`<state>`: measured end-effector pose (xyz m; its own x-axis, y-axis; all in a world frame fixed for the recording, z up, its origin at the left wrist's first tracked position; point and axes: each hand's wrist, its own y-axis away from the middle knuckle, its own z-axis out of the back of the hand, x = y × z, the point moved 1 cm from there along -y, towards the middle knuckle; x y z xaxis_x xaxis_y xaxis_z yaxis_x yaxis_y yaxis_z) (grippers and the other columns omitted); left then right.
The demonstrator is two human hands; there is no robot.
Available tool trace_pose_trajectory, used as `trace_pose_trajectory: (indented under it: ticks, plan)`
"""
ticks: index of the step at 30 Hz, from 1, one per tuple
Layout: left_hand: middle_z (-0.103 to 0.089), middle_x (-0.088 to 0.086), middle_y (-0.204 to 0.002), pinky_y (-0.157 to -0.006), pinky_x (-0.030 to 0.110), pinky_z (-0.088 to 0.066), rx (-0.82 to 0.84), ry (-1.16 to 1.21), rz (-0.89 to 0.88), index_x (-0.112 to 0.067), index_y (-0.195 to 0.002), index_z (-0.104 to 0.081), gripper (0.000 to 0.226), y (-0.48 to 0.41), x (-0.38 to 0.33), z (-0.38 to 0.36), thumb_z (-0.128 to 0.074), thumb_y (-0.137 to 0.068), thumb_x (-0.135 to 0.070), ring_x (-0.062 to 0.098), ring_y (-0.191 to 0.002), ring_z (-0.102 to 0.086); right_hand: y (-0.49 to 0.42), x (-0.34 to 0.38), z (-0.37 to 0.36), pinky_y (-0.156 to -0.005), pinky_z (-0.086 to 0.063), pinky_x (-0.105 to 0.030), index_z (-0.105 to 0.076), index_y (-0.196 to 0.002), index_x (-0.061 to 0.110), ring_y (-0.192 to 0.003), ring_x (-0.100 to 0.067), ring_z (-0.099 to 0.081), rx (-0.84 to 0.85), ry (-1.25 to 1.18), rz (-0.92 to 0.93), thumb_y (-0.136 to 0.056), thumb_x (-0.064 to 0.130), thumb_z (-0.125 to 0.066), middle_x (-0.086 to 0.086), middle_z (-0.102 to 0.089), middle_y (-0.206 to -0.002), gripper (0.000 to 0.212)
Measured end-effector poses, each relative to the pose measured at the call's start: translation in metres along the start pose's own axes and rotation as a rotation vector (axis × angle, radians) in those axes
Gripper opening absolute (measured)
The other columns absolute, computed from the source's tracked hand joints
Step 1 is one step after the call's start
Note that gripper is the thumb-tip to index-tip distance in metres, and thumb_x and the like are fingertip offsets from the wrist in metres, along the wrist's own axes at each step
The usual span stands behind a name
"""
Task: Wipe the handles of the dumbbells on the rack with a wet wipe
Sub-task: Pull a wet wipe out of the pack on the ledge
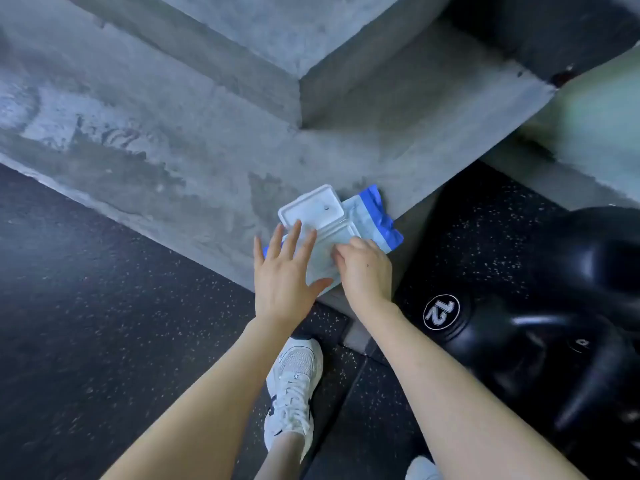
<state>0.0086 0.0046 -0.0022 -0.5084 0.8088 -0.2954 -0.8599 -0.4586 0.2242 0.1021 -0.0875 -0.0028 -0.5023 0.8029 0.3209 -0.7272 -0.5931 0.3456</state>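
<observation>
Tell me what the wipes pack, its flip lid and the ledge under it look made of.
Wipes pack: soft plastic film, slightly glossy, crinkled at its blue end.
Flip lid: rigid white moulded plastic, smooth, with a raised rim.
Ledge: likely bare concrete, matt grey, mottled and rough.

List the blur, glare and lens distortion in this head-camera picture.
Head view: the wide-angle lens stretches the forearms toward the bottom corners; soft, bluish, even light on the concrete ledge, no hard shadows; white glare streaks on the black dumbbells; the pale green patch at top right is smeared; left hand, right hand and wipe pack are sharp.
</observation>
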Motion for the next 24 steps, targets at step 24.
trace_pose_trajectory:
  ticks: [24]
  plan:
    - [-0.055, 0.004, -0.136, -0.102, 0.057, -0.034, -0.091, 0.095, 0.058, -0.018, -0.129, -0.057, 0.084, -0.008, 0.006, -0.027, -0.089, -0.054, -0.041, 0.033, -0.122, -0.053, -0.017, -0.009, -0.004, -0.052, -0.037, -0.026, -0.056, -0.054, 0.001, -0.053, -0.015, -0.043, -0.005, -0.356, 0.108, -0.064, -0.006, -0.065, -0.005, -0.05, -0.054, 0.016]
